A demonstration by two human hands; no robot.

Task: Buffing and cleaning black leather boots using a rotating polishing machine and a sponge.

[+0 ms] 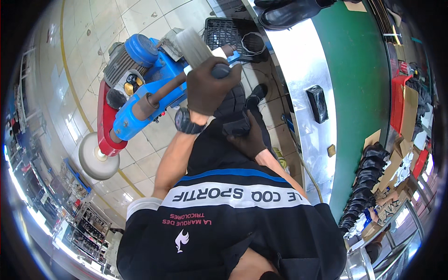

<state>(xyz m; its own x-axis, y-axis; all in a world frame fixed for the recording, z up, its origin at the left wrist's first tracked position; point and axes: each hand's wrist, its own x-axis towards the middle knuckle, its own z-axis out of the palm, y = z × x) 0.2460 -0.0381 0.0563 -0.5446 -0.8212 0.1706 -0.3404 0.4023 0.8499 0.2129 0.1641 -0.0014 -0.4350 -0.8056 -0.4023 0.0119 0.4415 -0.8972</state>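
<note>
My left hand (207, 88), in a dark brown glove, is closed beside a grey buffing wheel (192, 45) on a blue polishing machine (173, 70). A smooth, rounded black piece (220, 71) shows between its fingers; most of it is hidden, so its kind is unclear. Lower and to the right, my gloved right hand (252, 139) is closed around a dark, blocky thing (237, 125) against the black clothing over my legs. I cannot tell whether both hands hold parts of one thing.
A whitish wheel (95, 158) sits at the machine's near left end. On the right, a metal-edged green bench (352, 60) carries black shoes (289, 14), a black wrapped block (317, 103) and a small brown block (332, 150). A black crate (221, 32) stands beyond the machine.
</note>
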